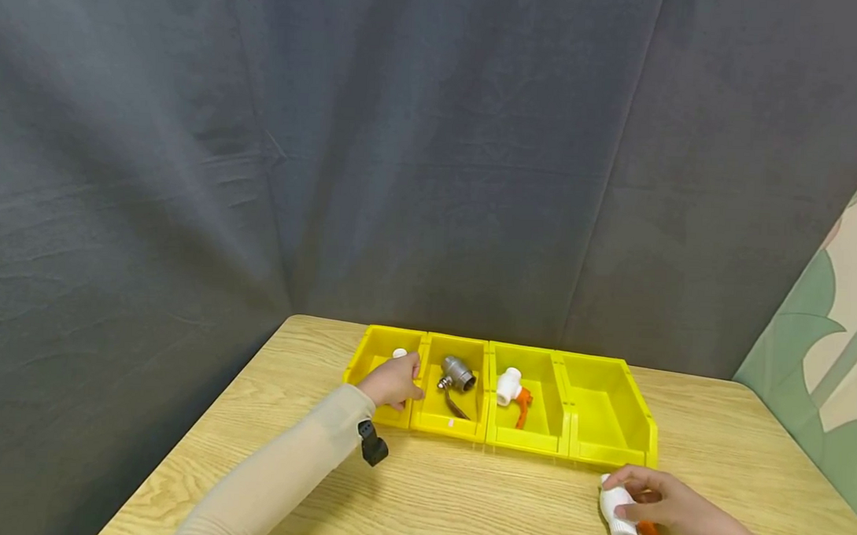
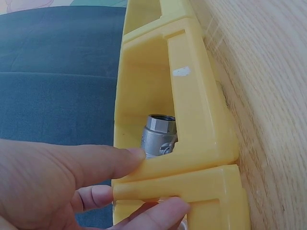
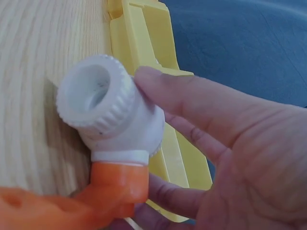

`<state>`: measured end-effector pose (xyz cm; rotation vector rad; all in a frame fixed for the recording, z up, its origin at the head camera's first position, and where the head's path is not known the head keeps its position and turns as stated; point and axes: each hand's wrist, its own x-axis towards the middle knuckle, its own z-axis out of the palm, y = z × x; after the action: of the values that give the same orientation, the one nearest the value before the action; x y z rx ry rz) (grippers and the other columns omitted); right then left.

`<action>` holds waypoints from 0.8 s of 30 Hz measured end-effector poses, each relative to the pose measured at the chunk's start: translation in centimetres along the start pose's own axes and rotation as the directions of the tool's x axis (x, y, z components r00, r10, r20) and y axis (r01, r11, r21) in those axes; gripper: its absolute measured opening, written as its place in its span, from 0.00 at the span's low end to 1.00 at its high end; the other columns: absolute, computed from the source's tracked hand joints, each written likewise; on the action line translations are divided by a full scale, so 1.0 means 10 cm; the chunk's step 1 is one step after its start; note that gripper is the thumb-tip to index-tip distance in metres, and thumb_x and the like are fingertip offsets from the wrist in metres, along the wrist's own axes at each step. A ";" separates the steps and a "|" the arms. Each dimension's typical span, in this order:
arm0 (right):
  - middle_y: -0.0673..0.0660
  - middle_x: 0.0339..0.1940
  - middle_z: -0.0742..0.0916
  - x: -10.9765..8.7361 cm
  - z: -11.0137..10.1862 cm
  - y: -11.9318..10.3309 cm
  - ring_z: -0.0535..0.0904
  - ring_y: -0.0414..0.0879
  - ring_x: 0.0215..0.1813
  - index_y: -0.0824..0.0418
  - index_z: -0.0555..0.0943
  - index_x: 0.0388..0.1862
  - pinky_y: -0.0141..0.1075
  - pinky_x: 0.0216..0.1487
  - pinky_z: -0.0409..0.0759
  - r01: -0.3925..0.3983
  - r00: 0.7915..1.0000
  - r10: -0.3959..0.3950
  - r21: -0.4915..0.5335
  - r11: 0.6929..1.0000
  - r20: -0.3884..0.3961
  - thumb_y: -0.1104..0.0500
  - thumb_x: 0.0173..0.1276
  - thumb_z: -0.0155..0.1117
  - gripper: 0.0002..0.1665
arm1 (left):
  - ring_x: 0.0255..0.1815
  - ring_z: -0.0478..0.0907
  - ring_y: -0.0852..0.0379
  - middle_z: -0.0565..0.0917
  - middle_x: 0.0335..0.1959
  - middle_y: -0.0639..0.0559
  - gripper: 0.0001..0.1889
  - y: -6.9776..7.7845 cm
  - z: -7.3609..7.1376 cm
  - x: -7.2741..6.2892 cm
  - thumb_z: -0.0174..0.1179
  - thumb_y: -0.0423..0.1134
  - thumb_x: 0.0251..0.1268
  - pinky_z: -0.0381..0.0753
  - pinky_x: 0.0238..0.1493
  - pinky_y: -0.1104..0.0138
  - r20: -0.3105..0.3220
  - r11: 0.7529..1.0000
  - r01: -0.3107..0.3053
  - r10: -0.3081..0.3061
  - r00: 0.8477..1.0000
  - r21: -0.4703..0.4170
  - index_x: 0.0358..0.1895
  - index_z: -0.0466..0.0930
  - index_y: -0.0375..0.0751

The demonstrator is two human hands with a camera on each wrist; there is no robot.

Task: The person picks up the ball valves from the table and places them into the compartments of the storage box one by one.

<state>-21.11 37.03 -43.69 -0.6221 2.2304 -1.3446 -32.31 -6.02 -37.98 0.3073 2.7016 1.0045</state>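
Observation:
In the head view my left hand [image 1: 395,380] is at the leftmost yellow bin [image 1: 352,367]. Its thumb [image 2: 110,160] and fingers straddle the divider [image 2: 192,179], apparently pinching it. Behind that hand, part of a white fitting [image 1: 399,352] shows; the rest is hidden. The adjoining bin holds a metal ball valve [image 1: 457,373] with a lever. At the front right my right hand [image 1: 657,504] grips a white plastic ball valve [image 3: 127,122] with an orange handle [image 3: 120,182], thumb on one side and fingers on the other. The valve is close to the wooden tabletop.
The third bin [image 1: 529,440] contains another white valve [image 1: 509,387] with an orange handle. At the row's right end stands a fourth bin [image 1: 607,415]. A dark curtain [image 1: 438,181] hangs behind the wooden table [image 1: 463,497].

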 end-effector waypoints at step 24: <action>0.55 0.38 0.79 0.04 0.06 -0.12 0.72 0.40 0.39 0.66 0.74 0.51 0.28 0.36 0.68 -0.080 0.997 0.078 -0.074 0.994 -0.023 0.60 0.69 0.62 0.16 | 0.19 0.65 0.56 0.62 0.26 0.50 0.16 0.01 0.00 0.00 0.67 0.30 0.58 0.74 0.18 0.71 -0.002 1.000 -0.001 0.001 1.000 -0.012 0.36 0.65 0.36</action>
<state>-20.95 35.88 -42.93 -0.5425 2.3054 -1.2379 -32.26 -5.94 -37.94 0.3062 2.6968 1.0213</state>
